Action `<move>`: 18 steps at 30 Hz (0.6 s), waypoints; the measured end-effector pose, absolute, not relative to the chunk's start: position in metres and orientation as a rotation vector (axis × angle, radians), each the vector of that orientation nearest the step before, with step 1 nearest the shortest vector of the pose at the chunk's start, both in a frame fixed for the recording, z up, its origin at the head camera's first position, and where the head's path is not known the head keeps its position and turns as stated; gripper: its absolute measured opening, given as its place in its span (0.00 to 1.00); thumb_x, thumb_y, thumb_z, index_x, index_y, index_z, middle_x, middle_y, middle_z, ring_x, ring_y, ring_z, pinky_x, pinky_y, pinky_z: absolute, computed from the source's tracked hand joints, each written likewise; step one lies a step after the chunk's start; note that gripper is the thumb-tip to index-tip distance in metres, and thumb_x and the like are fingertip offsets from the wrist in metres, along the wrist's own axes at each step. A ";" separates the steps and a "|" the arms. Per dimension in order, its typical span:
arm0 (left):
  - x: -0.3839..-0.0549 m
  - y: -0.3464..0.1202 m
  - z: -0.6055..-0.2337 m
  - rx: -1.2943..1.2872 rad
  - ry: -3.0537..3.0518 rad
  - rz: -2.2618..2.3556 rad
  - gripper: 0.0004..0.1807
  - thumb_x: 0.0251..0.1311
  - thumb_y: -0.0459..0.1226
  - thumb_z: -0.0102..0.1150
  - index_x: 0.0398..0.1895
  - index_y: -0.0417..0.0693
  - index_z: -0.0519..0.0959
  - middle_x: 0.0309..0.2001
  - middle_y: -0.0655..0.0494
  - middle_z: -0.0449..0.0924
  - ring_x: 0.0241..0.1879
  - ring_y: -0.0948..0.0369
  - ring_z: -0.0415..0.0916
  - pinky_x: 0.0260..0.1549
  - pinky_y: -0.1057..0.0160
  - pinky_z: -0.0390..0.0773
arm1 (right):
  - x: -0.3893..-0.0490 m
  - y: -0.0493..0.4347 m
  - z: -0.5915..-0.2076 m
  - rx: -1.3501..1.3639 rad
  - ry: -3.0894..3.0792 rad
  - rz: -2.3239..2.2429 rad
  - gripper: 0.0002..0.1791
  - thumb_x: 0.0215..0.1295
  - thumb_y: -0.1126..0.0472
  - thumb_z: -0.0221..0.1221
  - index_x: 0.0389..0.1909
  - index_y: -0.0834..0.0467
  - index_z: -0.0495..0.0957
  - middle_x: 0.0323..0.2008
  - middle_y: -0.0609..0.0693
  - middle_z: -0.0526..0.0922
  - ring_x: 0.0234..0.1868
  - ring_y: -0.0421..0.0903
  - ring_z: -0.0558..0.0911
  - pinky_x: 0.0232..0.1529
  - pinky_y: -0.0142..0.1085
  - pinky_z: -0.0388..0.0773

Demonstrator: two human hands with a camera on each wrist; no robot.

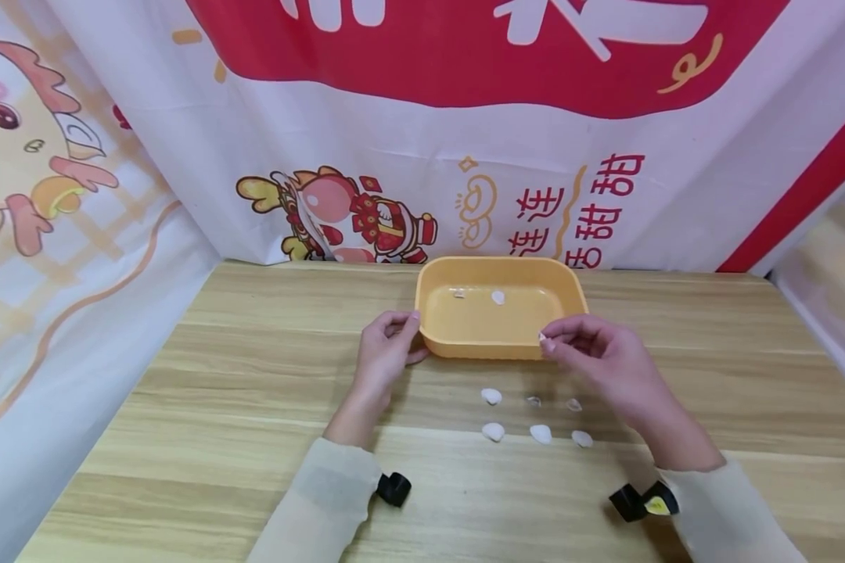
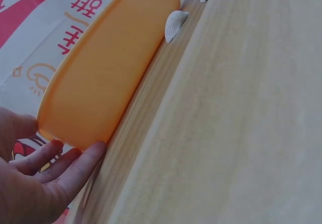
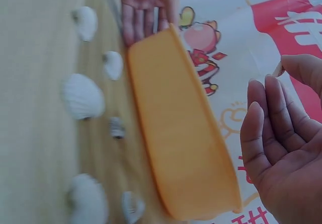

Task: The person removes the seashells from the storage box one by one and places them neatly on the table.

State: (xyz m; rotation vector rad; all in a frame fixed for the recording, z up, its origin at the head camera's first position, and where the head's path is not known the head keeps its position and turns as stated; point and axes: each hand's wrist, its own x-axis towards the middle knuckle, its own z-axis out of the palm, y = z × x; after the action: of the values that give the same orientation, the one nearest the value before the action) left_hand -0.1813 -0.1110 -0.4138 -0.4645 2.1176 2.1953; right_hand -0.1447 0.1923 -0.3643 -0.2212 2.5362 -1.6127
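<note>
My right hand (image 1: 605, 356) pinches a small white seashell (image 1: 543, 336) between thumb and fingertips, above the front right rim of a yellow-orange plastic tub (image 1: 479, 349). The right wrist view shows the shell's thin edge at the thumb tip, with the other fingers slightly bent. At the tub's left end, my left hand (image 1: 383, 348) rests its thumb near the rim and its outstretched fingers (image 2: 83, 166) against the outer wall. Inside the tub lie a white shell (image 1: 498, 297) and a smaller brownish piece (image 1: 459, 294).
In front of the tub, several shells lie in two rows on the wooden table (image 1: 218, 438), among them a ribbed white shell (image 1: 541, 434) and a small thin one (image 1: 533, 401). A printed cloth (image 1: 394, 133) hangs right behind the tub.
</note>
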 end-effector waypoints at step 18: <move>-0.180 -0.110 -0.412 -0.463 2.120 2.197 0.16 0.80 0.44 0.60 0.61 0.43 0.80 0.60 0.44 0.81 0.59 0.51 0.84 0.52 0.56 0.93 | -0.108 0.182 -0.392 -0.557 2.474 -1.453 0.09 0.69 0.57 0.73 0.45 0.54 0.87 0.35 0.47 0.87 0.34 0.40 0.82 0.33 0.30 0.83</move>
State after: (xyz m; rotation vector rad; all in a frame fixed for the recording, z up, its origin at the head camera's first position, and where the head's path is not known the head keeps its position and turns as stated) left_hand -0.1801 -0.1104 -0.4117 -0.4629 2.1204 2.1968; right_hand -0.1079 0.1824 -0.3923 -0.5566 2.4740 -1.4530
